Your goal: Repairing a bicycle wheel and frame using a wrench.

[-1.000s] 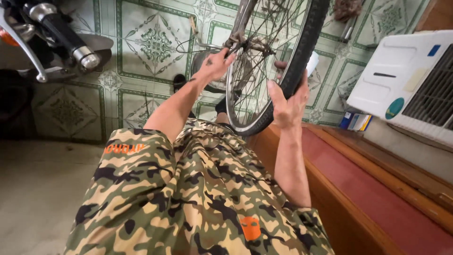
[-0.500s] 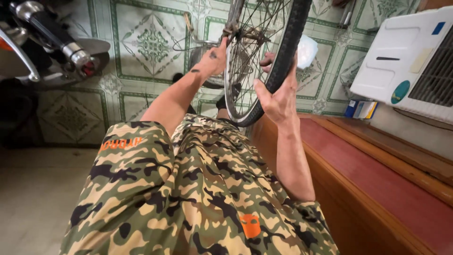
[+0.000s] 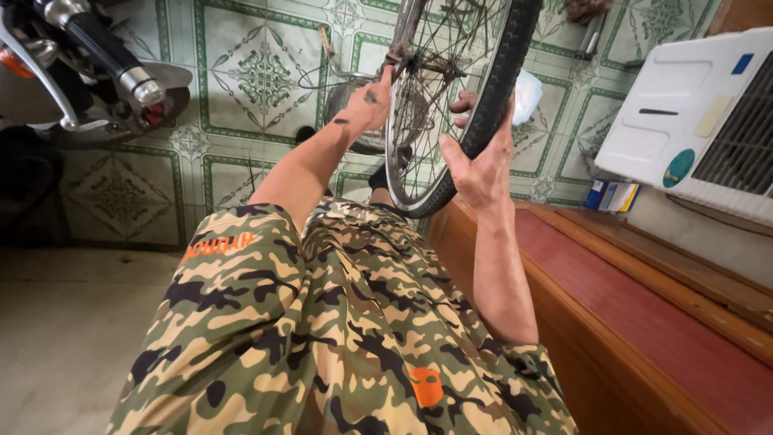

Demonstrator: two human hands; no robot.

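Head view: a person in camouflage shorts (image 3: 338,322) sits with a wheel (image 3: 451,105) raised upright at far centre, before a tiled wall (image 3: 241,80)
Wheel: black tyre (image 3: 495,97) on a metal rim, thin spokes (image 3: 439,80) to a grimy hub; judged stiff at the rim, fairly light, free to spin; spokes likely bend if pulled hard
Right hand (image 3: 479,157): fingers curled round the tyre at its right edge, clamped on it
Left hand (image 3: 372,101): at the hub on the wheel's left; whether its fingers close on anything, cannot tell
Best hold: tyre and rim, since rubber gives grip; hub looks greasy, probably slippery
Containers: small blue box (image 3: 610,196) at far right by the white appliance (image 3: 700,121); contents hidden
Right: wooden bench (image 3: 644,322)
Far left: motorcycle handlebar (image 3: 105,56)
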